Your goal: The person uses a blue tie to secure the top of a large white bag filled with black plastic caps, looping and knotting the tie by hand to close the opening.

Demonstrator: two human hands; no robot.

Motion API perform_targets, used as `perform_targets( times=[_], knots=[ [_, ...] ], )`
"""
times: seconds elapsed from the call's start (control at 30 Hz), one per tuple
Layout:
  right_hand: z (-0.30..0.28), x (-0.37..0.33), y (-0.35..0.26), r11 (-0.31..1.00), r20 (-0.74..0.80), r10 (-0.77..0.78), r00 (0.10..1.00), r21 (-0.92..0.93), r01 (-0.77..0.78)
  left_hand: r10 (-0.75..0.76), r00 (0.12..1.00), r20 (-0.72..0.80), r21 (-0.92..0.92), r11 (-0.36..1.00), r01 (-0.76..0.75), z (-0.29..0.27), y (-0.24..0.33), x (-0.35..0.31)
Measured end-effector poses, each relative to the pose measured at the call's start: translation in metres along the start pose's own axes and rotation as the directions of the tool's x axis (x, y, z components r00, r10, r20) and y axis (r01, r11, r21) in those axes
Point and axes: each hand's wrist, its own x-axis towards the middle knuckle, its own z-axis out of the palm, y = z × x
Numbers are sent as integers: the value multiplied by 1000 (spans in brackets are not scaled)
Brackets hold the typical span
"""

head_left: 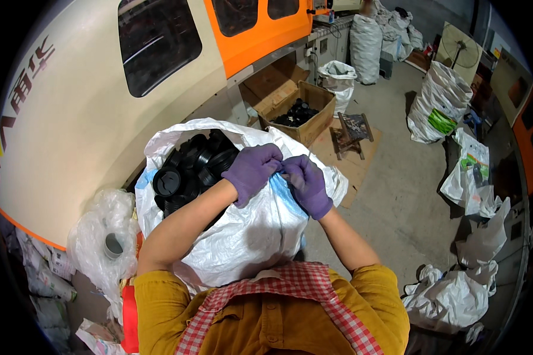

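Observation:
In front of me stands a large white woven sack [243,248] with a blue stripe, its mouth partly open. Several round black plastic parts [167,181] fill the opening on the left. My left hand [254,171], in a purple glove, pinches the sack's edge on the right side of the mouth. Close against it, my right hand [306,183], gloved alike, grips the same bunched edge beside the blue stripe. Both hands are closed, and their fingertips nearly meet. What lies under the gathered cloth is hidden.
A cardboard box [314,121] with black parts stands ahead beside a small stool [353,133]. The big cream and orange machine [89,100] fills the left. White sacks [438,97] line the right side. A clear plastic bag [103,231] sits at my left.

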Motion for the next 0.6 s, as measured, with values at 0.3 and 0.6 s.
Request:
perform_targets(
  times=[0.3, 0.6],
  knots=[
    [-18, 19, -26, 922, 199, -155, 968, -323, 214, 149, 983, 102, 310, 935, -174, 0, 10, 3],
    [-11, 48, -38, 906, 296, -63, 953, -385, 179, 209, 963, 170, -200, 964, -174, -9, -9, 4]
  ],
)
